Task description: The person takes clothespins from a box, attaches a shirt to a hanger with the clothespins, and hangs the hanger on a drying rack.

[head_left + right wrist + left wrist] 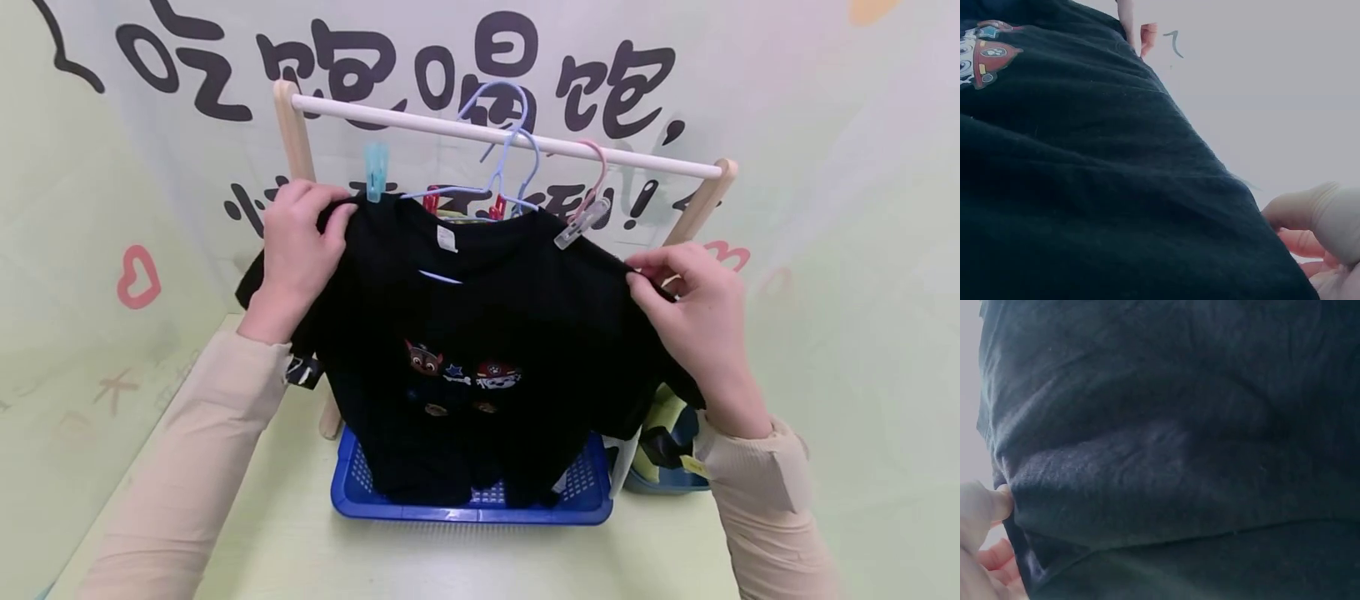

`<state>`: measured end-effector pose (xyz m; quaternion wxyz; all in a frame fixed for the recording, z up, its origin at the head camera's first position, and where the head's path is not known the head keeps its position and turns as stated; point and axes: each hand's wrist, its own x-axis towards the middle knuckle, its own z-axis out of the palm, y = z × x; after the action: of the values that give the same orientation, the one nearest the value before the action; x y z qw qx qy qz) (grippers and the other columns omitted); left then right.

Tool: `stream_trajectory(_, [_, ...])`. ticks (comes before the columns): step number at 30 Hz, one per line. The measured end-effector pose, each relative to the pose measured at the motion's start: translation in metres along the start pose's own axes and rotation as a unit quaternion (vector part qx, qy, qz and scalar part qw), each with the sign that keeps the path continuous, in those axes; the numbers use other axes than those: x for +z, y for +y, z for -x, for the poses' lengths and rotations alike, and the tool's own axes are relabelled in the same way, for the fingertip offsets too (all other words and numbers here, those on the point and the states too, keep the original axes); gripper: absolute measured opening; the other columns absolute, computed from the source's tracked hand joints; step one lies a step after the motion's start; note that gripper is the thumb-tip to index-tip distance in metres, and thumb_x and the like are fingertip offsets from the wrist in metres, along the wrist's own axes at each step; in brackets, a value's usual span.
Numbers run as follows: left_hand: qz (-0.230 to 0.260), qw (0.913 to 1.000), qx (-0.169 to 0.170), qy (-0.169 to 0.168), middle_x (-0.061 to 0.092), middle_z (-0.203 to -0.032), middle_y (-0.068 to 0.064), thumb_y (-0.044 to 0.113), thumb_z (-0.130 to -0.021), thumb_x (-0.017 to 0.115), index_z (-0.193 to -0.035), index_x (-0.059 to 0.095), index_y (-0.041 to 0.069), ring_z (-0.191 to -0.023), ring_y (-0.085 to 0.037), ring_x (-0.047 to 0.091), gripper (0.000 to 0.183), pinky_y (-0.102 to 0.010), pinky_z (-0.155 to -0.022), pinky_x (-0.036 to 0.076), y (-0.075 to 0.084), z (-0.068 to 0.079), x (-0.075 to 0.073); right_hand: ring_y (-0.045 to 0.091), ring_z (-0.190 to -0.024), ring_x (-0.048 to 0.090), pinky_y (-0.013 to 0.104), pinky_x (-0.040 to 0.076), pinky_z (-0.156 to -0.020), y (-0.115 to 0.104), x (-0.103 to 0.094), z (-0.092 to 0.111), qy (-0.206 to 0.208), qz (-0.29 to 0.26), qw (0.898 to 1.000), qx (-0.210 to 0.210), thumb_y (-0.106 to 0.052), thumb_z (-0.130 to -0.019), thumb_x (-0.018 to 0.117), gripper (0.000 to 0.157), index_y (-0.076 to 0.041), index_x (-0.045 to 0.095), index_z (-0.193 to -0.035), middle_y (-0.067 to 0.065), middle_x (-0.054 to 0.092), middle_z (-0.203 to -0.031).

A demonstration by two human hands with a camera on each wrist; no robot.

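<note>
A black T-shirt (pixel 480 325) with cartoon dog prints hangs on a light blue hanger (pixel 501 171) from the white rail. With thumb and fingers, my left hand (pixel 300 246) pinches the shirt's left shoulder edge. My right hand (pixel 697 312) pinches the sleeve edge on the other side. A teal clothespin (pixel 377 171) grips the shirt near the left of the collar, and a clear clothespin (pixel 582 223) sits on the right shoulder. In both wrist views the black cloth (pixel 1166 456) fills most of the picture, its edge between thumb and fingers.
The white rail (pixel 420 122) rests on wooden posts (pixel 295 137). A pink hanger (pixel 597 167) and red clothespins (pixel 498 207) show behind the collar. Below the shirt stands a blue plastic basket (pixel 480 514); a second basket (pixel 667 483) with cloth stands to its right.
</note>
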<state>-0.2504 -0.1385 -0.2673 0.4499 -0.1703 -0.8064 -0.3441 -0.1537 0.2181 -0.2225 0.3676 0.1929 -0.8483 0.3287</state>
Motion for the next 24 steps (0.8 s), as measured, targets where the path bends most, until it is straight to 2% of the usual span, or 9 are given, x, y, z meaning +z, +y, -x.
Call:
stream_trajectory(4, [-0.041,0.999,0.008,-0.018,0.062,-0.088,-0.023,0.003,-0.086,0.064,-0.092,0.068,-0.006,-0.089,-0.042,0.055,0.012,-0.052,-0.079,0.044,-0.003,0.002,0.001,-0.004,-0.07,0.049,0.008,0.039,-0.063,-0.001,0.005,-0.005,0.006,-0.005,1.0,-0.012,0.006,-0.078,0.066,0.011,0.001,0.072,-0.086,0.011,0.061,-0.074])
stream_trajectory(9, [-0.104,0.9925,0.04,-0.049,0.062,-0.087,-0.022,0.003,-0.088,0.061,-0.091,0.064,-0.006,-0.085,-0.042,0.056,0.01,-0.054,-0.068,0.046,-0.008,0.015,-0.001,0.002,-0.068,0.049,0.01,0.038,-0.062,0.001,0.01,0.001,-0.013,-0.006,0.999,-0.04,0.008,-0.077,0.066,0.012,0.001,0.072,-0.085,0.01,0.061,-0.073])
stream_trajectory(13, [-0.122,0.9892,0.052,-0.063,0.061,-0.083,-0.022,0.001,-0.087,0.06,-0.09,0.063,-0.007,-0.08,-0.042,0.056,0.009,-0.052,-0.064,0.045,-0.014,0.026,0.0,0.008,-0.067,0.05,0.011,0.039,-0.061,0.004,0.016,0.01,-0.039,-0.014,0.997,-0.065,0.011,-0.076,0.066,0.014,0.002,0.071,-0.085,0.009,0.06,-0.074])
stream_trajectory(18, [-0.121,0.9888,0.055,-0.067,0.061,-0.084,-0.024,-0.001,-0.088,0.059,-0.09,0.062,-0.009,-0.08,-0.042,0.055,0.009,-0.051,-0.069,0.045,-0.018,0.031,0.002,0.015,-0.066,0.051,0.015,0.039,-0.061,0.007,0.028,0.019,-0.021,-0.023,0.996,-0.083,0.013,-0.075,0.066,0.015,0.001,0.07,-0.085,0.009,0.06,-0.075])
stream_trajectory(20, [-0.121,0.9892,0.051,-0.064,0.061,-0.085,-0.024,-0.001,-0.087,0.059,-0.09,0.062,-0.009,-0.081,-0.043,0.054,0.009,-0.051,-0.07,0.045,-0.019,0.033,0.003,0.019,-0.071,0.054,0.019,0.042,-0.066,0.008,0.032,0.023,-0.011,-0.015,0.996,-0.091,0.011,-0.076,0.067,0.014,0.002,0.07,-0.087,0.012,0.06,-0.079])
stream_trajectory(24, [-0.138,0.9866,0.051,-0.069,0.061,-0.09,-0.025,0.002,-0.085,0.06,-0.094,0.061,-0.009,-0.083,-0.044,0.053,0.014,-0.052,-0.07,0.044,-0.018,0.037,0.004,0.033,-0.086,0.055,0.037,0.042,-0.079,0.009,0.042,0.032,0.024,0.03,0.991,-0.128,0.005,-0.077,0.068,0.02,0.004,0.067,-0.097,0.019,0.059,-0.091])
